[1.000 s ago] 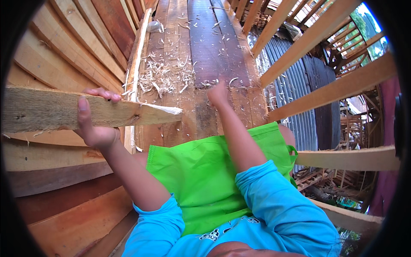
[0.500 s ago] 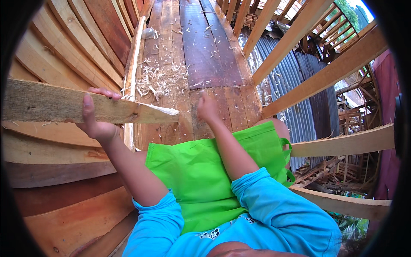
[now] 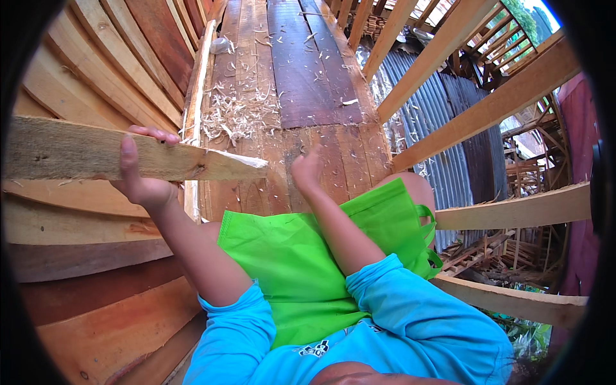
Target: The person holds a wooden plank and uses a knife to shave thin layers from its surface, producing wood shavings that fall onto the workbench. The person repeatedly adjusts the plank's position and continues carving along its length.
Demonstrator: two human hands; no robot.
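Observation:
My left hand (image 3: 140, 185) grips a rough wooden plank (image 3: 70, 151) from below, thumb on the near face and fingers over its top edge. The plank lies across the left side and ends in a tapered tip with a pale, freshly cut upper edge. To the right of that tip, my right hand (image 3: 307, 170) is closed in a fist above the floorboards. Whatever it holds is hidden or blurred. A green fabric bag (image 3: 282, 256) with loop handles covers my lap beneath both forearms.
Pale shavings (image 3: 234, 115) lie heaped on the wooden floor (image 3: 301, 90). Upright boards (image 3: 115, 58) line the left wall. On the right, wooden rails (image 3: 494, 109) stand before corrugated metal sheets (image 3: 443, 122). A small clear container (image 3: 220, 45) sits at the far left of the floor.
My right fist has shifted slightly, staying near the plank's tip. A pale wood chip now shows on the dark floorboard ahead. My left hand keeps its grip on the plank.

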